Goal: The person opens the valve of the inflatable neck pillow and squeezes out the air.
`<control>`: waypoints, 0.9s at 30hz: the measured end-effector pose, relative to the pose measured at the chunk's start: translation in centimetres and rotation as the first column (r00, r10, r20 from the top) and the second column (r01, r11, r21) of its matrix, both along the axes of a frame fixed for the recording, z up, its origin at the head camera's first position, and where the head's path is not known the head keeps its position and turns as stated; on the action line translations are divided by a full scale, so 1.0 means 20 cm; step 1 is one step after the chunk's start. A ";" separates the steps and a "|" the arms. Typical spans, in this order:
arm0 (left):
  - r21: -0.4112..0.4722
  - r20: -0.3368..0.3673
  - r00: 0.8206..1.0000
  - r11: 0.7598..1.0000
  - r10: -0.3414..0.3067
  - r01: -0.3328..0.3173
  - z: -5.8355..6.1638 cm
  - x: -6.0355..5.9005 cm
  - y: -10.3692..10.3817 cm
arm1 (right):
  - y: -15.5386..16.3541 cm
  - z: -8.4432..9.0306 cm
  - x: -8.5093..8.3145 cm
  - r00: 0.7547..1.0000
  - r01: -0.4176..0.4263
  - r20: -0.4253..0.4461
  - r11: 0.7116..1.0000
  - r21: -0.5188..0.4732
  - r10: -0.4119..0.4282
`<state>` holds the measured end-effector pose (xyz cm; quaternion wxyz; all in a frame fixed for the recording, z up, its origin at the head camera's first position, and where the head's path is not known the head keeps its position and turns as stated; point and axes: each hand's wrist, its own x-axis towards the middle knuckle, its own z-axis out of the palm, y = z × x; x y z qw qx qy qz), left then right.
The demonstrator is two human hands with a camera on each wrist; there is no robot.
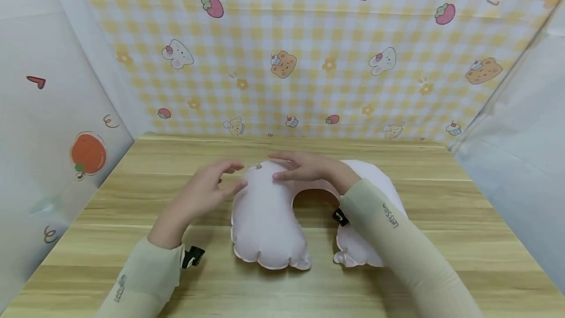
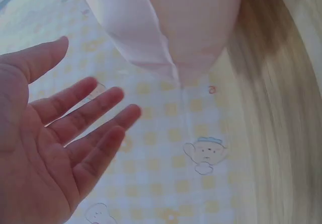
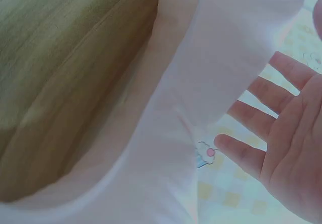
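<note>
A pale pink, inflated U-shaped neck pillow [image 1: 269,220] lies on the wooden table with its opening toward me. A small valve-like nub [image 1: 257,166] shows at its upper left edge. Beside that edge hovers my left hand [image 1: 207,185], fingers loosely spread. The left wrist view shows this hand [image 2: 55,138] apart from the pillow [image 2: 176,27]. My right hand [image 1: 304,167] reaches across the top of the pillow, its thumb at the surface. Straight, spread fingers of the right hand [image 3: 287,118] are at the pillow's far side [image 3: 166,128] in the right wrist view.
The wood-grain table [image 1: 203,288] extends around the pillow. A yellow checked cloth [image 1: 282,23] with cartoon prints stands behind it, and pale sheets [image 1: 39,126] close off the sides. Black clips [image 1: 192,256] hang at both sleeve cuffs.
</note>
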<state>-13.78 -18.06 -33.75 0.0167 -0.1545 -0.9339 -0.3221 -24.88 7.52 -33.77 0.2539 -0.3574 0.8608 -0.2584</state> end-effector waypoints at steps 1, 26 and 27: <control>-0.007 0.003 1.000 1.000 -0.004 0.004 0.00 0.01 0.01 | 0.00 0.00 0.00 1.000 -0.003 -0.004 1.000 0.002 0.003; -0.147 0.061 0.993 0.983 -0.101 0.109 -0.10 0.03 0.07 | -0.06 -0.06 0.06 0.975 -0.160 -0.136 0.980 0.120 0.176; -0.148 0.064 0.993 0.983 -0.101 0.110 -0.11 0.03 0.07 | -0.06 -0.06 0.06 0.975 -0.162 -0.136 0.980 0.118 0.177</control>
